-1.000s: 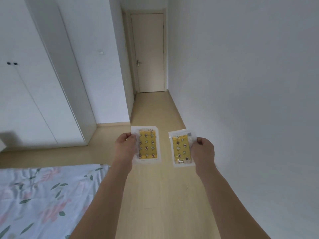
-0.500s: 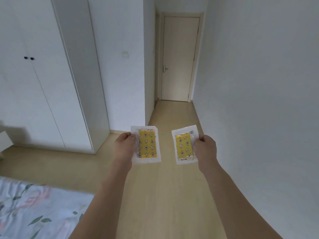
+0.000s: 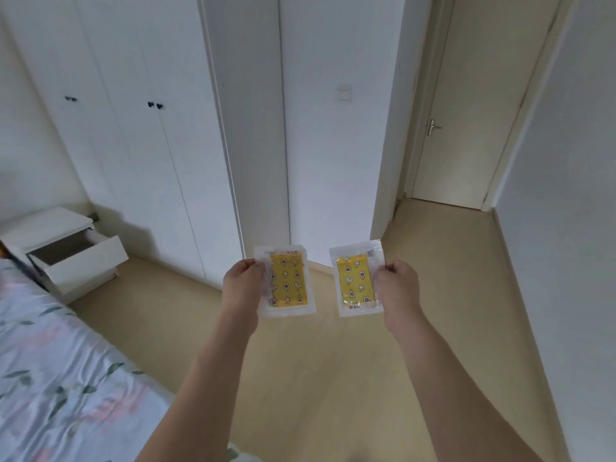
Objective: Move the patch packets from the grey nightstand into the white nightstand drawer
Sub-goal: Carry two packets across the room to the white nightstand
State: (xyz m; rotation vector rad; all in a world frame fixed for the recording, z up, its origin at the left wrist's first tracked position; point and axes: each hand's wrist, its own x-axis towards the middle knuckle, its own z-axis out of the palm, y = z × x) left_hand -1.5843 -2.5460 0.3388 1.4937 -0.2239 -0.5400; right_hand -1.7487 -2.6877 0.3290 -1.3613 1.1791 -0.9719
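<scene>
Two clear patch packets with yellow patterned inserts are held up in front of me over the floor. My left hand (image 3: 241, 285) pinches the left packet (image 3: 288, 281) by its left edge. My right hand (image 3: 396, 285) pinches the right packet (image 3: 355, 280) by its right edge. Far off at the left stands the white nightstand (image 3: 46, 225), and its top drawer (image 3: 80, 261) is pulled open. The grey nightstand is out of sight.
A bed with a floral cover (image 3: 60, 361) fills the lower left, beside the nightstand. White wardrobe doors (image 3: 140, 155) line the far wall. A corridor at the right leads to a closed door (image 3: 473, 105). Bare wooden floor (image 3: 333, 361) lies ahead.
The view has swung left: the white nightstand with its open drawer has come into sight and the door has slid right. Both hands keep holding the packets the same way.
</scene>
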